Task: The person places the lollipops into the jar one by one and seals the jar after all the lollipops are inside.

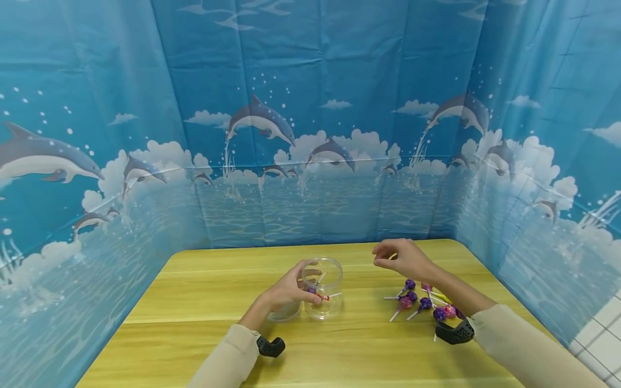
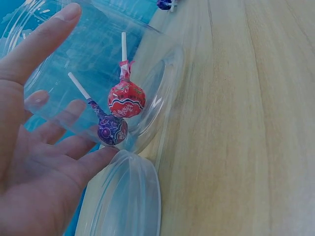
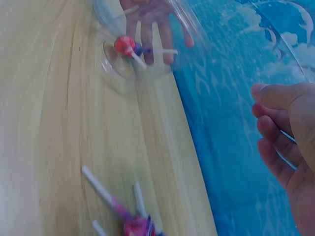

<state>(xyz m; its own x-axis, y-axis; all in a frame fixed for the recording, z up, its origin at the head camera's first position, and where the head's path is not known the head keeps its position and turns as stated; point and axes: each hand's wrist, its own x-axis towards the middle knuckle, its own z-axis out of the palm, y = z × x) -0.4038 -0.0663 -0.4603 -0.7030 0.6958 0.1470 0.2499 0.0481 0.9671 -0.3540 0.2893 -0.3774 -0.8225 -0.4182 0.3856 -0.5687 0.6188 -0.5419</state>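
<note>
Item: jar point(image 1: 333, 306), clear, upright on the bench point(image 1: 204, 307), mouth uppermost, long axis vertical. Held by the left hand point(image 1: 291, 290), its fingers set behind the far wall and its thumb across the near one; the jar is thus found between them.

Contents: two lollipops, one red lollipop point(image 2: 127, 101) and one purple lollipop point(image 2: 112, 130), wrapped heads low in the jar and side by side, sticks slanted apart.

Item: lid-like piece point(image 1: 285, 313), clear and shallow, placed on the bench at the left of the jar, partly covered by the left hand. Whether the jar is touched by it cannot be told.

Item: loose heap of lollipops point(image 1: 425, 304), mostly purple and pink, laid on the bench well to the right of the jar, sticks pointed several ways. The right hand point(image 1: 400, 260) is the nearer to it; the heap lies below its fingers, towards the wearer and slightly to the right, partly overhung by the right forearm.

Right fingers: loosely bent, thumb tip near the forefinger, nothing seen between them; raised above the bench. From these fingers the jar is placed to the left and nearer the wearer, well apart.
</note>
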